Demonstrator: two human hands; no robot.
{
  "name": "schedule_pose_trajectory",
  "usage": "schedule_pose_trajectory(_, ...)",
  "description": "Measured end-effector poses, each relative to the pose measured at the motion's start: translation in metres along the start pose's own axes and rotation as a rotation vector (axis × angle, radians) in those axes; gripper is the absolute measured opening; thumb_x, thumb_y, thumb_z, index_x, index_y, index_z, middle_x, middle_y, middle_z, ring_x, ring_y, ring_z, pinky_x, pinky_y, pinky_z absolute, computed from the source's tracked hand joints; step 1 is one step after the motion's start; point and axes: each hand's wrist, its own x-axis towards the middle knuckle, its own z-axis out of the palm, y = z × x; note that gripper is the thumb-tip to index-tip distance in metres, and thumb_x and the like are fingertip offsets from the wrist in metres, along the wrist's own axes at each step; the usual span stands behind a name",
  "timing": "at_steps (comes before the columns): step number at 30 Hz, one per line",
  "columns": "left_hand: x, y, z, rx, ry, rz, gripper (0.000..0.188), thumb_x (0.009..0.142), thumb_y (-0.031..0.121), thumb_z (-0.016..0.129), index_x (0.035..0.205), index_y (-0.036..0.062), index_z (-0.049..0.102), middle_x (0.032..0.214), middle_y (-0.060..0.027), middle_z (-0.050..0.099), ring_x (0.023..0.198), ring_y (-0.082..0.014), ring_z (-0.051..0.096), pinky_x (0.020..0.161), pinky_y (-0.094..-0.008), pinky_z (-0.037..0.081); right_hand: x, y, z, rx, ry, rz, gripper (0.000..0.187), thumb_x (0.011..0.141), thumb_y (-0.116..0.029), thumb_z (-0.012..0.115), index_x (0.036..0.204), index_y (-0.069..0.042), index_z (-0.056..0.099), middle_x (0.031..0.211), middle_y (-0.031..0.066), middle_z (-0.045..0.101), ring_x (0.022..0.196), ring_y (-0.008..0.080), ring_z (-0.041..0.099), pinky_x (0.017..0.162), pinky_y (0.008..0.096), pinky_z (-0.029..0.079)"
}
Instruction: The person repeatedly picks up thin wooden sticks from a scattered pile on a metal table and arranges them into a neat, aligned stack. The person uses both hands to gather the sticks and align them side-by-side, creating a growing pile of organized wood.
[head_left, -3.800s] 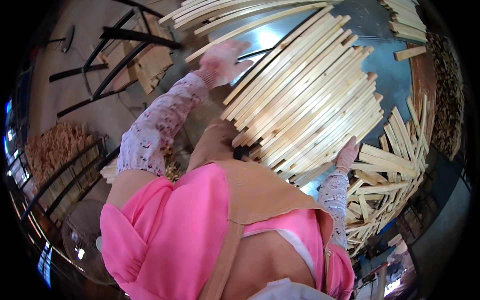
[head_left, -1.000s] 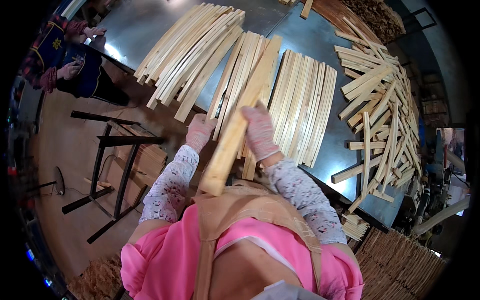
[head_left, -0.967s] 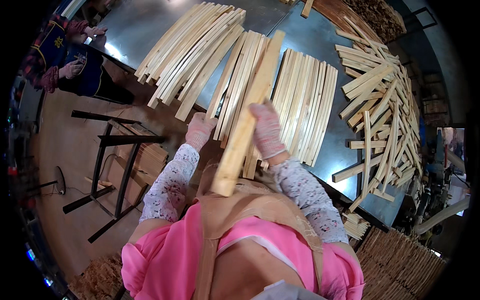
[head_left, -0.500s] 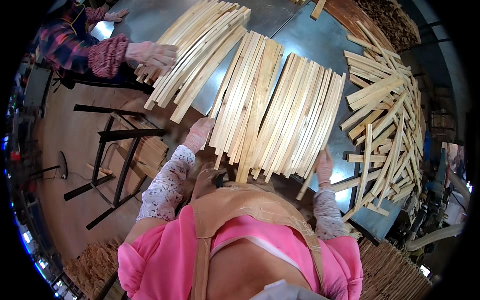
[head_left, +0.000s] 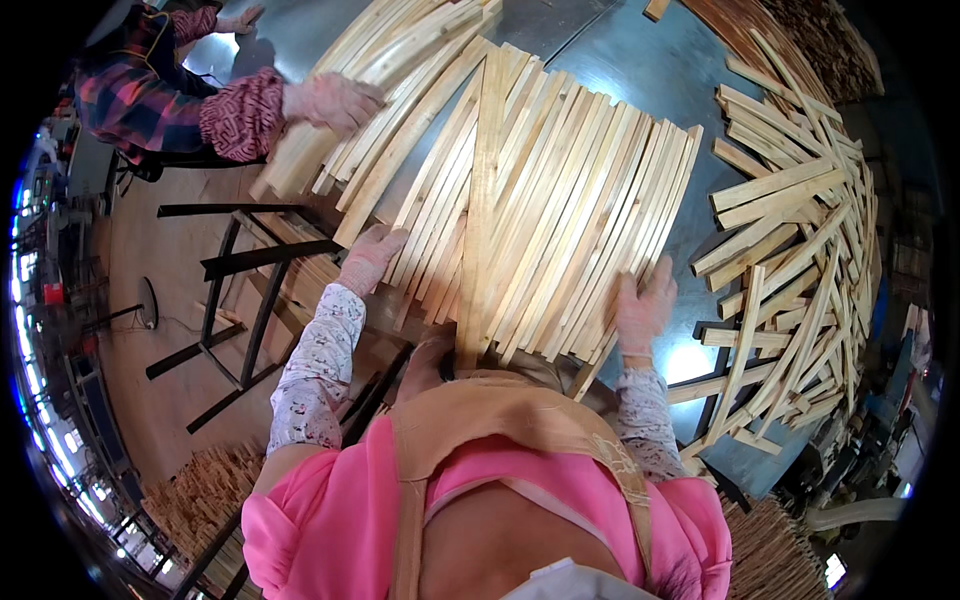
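Note:
A row of pale wooden strips (head_left: 555, 220) lies side by side on the metal table in front of me. One wider strip (head_left: 480, 220) rests aslant across its left part, its near end sticking out past the others. At the row's lower left edge is my gloved left hand (head_left: 370, 262), fingers stretched toward the outermost strips. My gloved right hand (head_left: 645, 308) lies along the lower right side, fingers extended and apart, touching the edge strips. Neither hand is wrapped round a strip.
At the left, a co-worker's gloved hand (head_left: 338, 103) lies on another group of strips (head_left: 405, 130). A jumbled pile of strips (head_left: 790, 260) covers the table's right side. A black metal frame (head_left: 250, 300) stands on the floor at left, with bundled wood (head_left: 195, 490) nearer me.
The gap within the row has closed and its strips lie closer together. My left hand has shifted left, my right hand farther up the side. The co-worker's hand has moved slightly right.

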Motion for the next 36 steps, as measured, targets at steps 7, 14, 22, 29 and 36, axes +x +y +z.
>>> schedule_pose_trajectory(7, -0.006, 0.030, 0.005, -0.104, 0.016, 0.000, 0.076, 0.100, 0.050, 0.072, 0.145, -0.0101, 0.060, 0.138, -0.0187, 0.069, 0.128, -0.0262, 0.062, 0.113, -0.0373, 0.045, 0.038, -0.231, 0.078, 0.037, -0.567, -0.391, 0.093, 0.084, -0.041, 0.081, 0.158, 0.001, 0.044, 0.127, 0.0246, 0.064, 0.121, 0.0389, 0.062, 0.105, 0.0493, 0.052)
schedule_pose_trajectory(14, 0.016, -0.023, 0.006, -0.275, -0.036, 0.014, 0.077, 0.100, 0.049, 0.074, 0.144, -0.0122, 0.059, 0.138, -0.0163, 0.070, 0.126, -0.0255, 0.064, 0.112, -0.0386, 0.047, 0.096, -0.160, 0.060, 0.482, -0.356, -0.105, 0.080, 0.089, -0.018, 0.076, 0.162, -0.003, 0.047, 0.141, 0.0217, 0.056, 0.126, 0.0358, 0.062, 0.110, 0.0451, 0.052)
schedule_pose_trajectory(22, 0.018, 0.028, -0.001, 0.314, 0.122, 0.068, 0.083, 0.098, 0.061, 0.067, 0.146, -0.0069, 0.061, 0.139, -0.0297, 0.069, 0.134, -0.0386, 0.065, 0.115, -0.0429, 0.046, 0.026, 0.124, 0.010, 0.464, -0.135, 0.236, 0.043, 0.105, -0.022, 0.059, 0.141, 0.001, 0.067, 0.125, 0.0238, 0.073, 0.113, 0.0308, 0.071, 0.095, 0.0399, 0.056)
schedule_pose_trajectory(29, 0.056, 0.036, -0.016, 0.329, 0.154, 0.100, 0.080, 0.100, 0.067, 0.064, 0.137, -0.0040, 0.068, 0.131, -0.0276, 0.074, 0.128, -0.0376, 0.068, 0.111, -0.0424, 0.048, 0.025, 0.046, 0.054, 1.027, -0.227, 0.558, 0.061, 0.101, -0.027, 0.067, 0.151, 0.006, 0.054, 0.124, 0.0135, 0.070, 0.103, 0.0258, 0.067, 0.091, 0.0383, 0.056)
schedule_pose_trajectory(36, 0.117, 0.076, -0.102, 0.346, 0.124, 0.096, 0.088, 0.100, 0.070, 0.060, 0.135, -0.0096, 0.067, 0.129, -0.0329, 0.072, 0.128, -0.0424, 0.068, 0.110, -0.0454, 0.049, 0.062, -0.057, 0.097, 0.949, -0.194, 0.539, 0.059, 0.103, -0.023, 0.068, 0.151, 0.006, 0.052, 0.122, 0.0109, 0.069, 0.103, 0.0230, 0.065, 0.093, 0.0354, 0.053)
